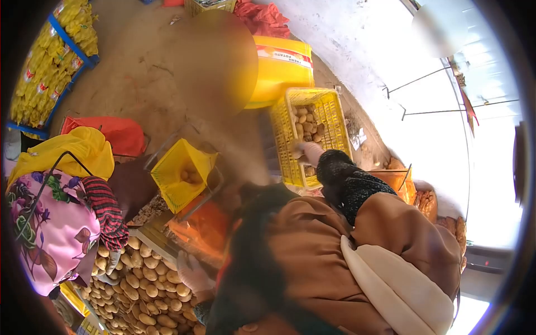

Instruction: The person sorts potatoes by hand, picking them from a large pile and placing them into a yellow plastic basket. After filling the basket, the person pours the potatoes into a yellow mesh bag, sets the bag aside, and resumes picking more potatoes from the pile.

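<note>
My right hand (pixel 310 152) is over the near part of a yellow plastic crate (pixel 335 120) that holds several potatoes (pixel 306 124); its fingers are blurred and what they hold, if anything, does not show. My left hand (pixel 194 273), pale or gloved, has its fingers apart at the edge of a large heap of potatoes (pixel 148 273). A yellow bag (pixel 172 167) hangs open on a metal frame ahead of my left hand, with a few potatoes at its bottom. Orange mesh (pixel 202 223) lies below that bag.
A co-worker (pixel 61 229) in a floral garment reaches into the heap at the left. Filled yellow net bags (pixel 56 61) stand in a blue frame (pixel 70 39). Beyond the crate are a yellow potato sack (pixel 290 70) and red sacks (pixel 261 19). An orange bag (pixel 396 180) lies at the right.
</note>
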Available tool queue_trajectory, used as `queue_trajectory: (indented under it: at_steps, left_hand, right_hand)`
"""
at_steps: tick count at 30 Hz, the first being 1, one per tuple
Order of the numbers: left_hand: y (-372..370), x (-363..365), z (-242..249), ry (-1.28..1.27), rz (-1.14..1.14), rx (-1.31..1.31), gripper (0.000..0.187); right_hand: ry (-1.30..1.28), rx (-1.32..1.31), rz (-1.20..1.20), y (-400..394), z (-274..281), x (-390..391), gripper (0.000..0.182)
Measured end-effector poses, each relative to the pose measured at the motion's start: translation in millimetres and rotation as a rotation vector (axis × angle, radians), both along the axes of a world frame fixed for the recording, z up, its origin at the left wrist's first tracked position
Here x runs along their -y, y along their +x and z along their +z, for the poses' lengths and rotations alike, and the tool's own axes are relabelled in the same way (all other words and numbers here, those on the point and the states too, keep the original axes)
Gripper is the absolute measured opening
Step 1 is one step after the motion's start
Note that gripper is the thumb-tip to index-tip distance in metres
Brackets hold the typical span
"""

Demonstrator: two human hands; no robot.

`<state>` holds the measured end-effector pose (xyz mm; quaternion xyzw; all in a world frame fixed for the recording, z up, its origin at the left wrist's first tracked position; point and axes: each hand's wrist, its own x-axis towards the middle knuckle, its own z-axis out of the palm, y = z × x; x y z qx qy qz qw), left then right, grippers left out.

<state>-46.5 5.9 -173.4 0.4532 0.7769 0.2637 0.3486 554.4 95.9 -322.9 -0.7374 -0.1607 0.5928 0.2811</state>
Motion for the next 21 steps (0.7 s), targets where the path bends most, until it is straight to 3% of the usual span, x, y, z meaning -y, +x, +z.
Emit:
queue_trajectory:
  at_steps: [1, 2, 4, 6, 8, 9, 11, 12, 14, 15, 17, 19, 21]
  left_hand:
    - [-2, -4, 0, 0.001, -0.009, 0.011, 0.038]
    - [-3, -8, 0, 0.002, -0.015, 0.024, 0.038]
    - [-9, -12, -6, 0.001, -0.064, -0.025, 0.038]
    - [-3, -14, 11, -0.013, -0.053, -0.033, 0.038]
    - [-4, -11, 18, -0.028, -0.030, -0.050, 0.035]
    - [-2, -7, 28, 0.037, -0.049, -0.103, 0.035]
    - [2, -2, 51, -0.021, 0.056, -0.020, 0.035]
    - [2, 11, 41, -0.032, 0.129, -0.031, 0.030]
    - [5, 34, 45, 0.100, 0.229, 0.016, 0.029]
    - [5, 47, 47, 0.100, 0.265, 0.001, 0.028]
    - [5, 71, 52, 0.105, 0.298, -0.024, 0.027]
    - [9, 92, 61, 0.087, 0.422, -0.152, 0.024]
    - [6, 121, 76, 0.083, 0.509, -0.282, 0.024]
  right_hand:
    - [-0.092, -0.164, -0.344, 11, 13, 0, 0.036]
    - [-0.023, -0.019, -0.308, 10, 41, 0, 0.036]
    - [0.080, 0.394, -0.025, 22, 69, 4, 0.039]
    - [-0.067, 1.094, 0.654, 50, 81, -2, 0.039]
    - [0.111, 1.002, 0.760, 40, 118, -7, 0.036]
    - [0.139, 0.312, 0.115, 14, 127, -23, 0.036]
    - [-0.056, 0.029, -0.104, 35, 71, -41, 0.037]
    - [-0.199, 0.191, -0.130, 12, 58, -62, 0.030]
    - [-0.290, 0.073, 0.175, -16, 18, -91, 0.018]
    - [-0.052, 0.138, 0.599, -40, 3, -116, 0.018]
    - [-0.035, 0.221, 1.068, -161, 63, -135, 0.014]
    - [0.159, 0.228, 1.571, -274, 124, -145, 0.016]
    - [1.015, 0.241, 2.117, -357, 138, -149, 0.014]
